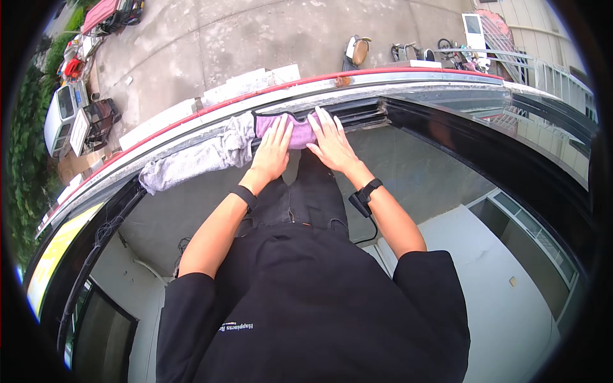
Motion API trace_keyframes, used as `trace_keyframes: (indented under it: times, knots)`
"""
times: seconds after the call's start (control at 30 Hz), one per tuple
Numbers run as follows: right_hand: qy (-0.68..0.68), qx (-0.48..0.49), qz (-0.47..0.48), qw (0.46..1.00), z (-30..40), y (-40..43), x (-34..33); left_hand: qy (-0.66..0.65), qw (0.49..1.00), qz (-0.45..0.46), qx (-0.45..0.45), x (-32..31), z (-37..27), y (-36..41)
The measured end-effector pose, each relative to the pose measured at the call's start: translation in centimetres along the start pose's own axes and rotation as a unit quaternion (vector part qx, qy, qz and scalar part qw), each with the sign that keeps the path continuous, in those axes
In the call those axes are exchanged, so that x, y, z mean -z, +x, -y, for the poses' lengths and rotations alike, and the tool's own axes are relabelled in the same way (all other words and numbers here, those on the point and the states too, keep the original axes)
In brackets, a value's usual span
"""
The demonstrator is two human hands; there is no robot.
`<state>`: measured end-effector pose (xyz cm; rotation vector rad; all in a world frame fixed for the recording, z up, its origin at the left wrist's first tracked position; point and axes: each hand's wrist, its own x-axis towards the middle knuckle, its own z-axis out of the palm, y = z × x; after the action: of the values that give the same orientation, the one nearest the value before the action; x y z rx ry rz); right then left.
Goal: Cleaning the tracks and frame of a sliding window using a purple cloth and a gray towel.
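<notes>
A purple cloth with dark edging (298, 135) lies over the dark window track on the sill. My left hand (274, 151) rests flat on its left part, fingers pointing away from me. On its right end lies my right hand (331, 141), fingers slightly spread. Neither hand is closed round the cloth. Left of the purple cloth and touching it, a grey-white towel (198, 158) drapes bunched along the sill to the frame corner. The underside of both cloths is hidden.
The black window frame (459, 153) with its glass runs off to the right. Tangled thin wires (107, 230) hang on the left frame. A red edge strip (268, 88) borders the sill. Beyond and below lie a concrete yard (239, 38), parked vehicles and a scooter (358, 50).
</notes>
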<state>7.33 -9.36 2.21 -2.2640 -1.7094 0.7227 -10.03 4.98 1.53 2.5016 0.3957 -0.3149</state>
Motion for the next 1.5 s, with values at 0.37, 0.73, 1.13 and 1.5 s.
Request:
trace_keyframes:
  times: [0.37,0.73,1.13,1.5]
  knots:
    - [0.020,0.018,-0.003,1.000,-0.7,-0.1,-0.2,0.015,0.999,0.033,0.022,0.4,-0.9,0.3]
    - [0.012,0.037,-0.032,0.999,-4.7,-3.6,2.8,0.016,1.000,-0.001,0.023,-2.6,-7.0,6.4]
    - [-0.033,-0.138,-0.021,0.990,-6.5,-3.0,3.1,0.004,0.999,0.003,-0.052,-3.0,-7.8,8.3]
    - [0.091,0.015,-0.079,0.993,-3.5,-1.5,2.1,0.046,0.996,0.071,-0.032,0.9,-4.0,2.1]
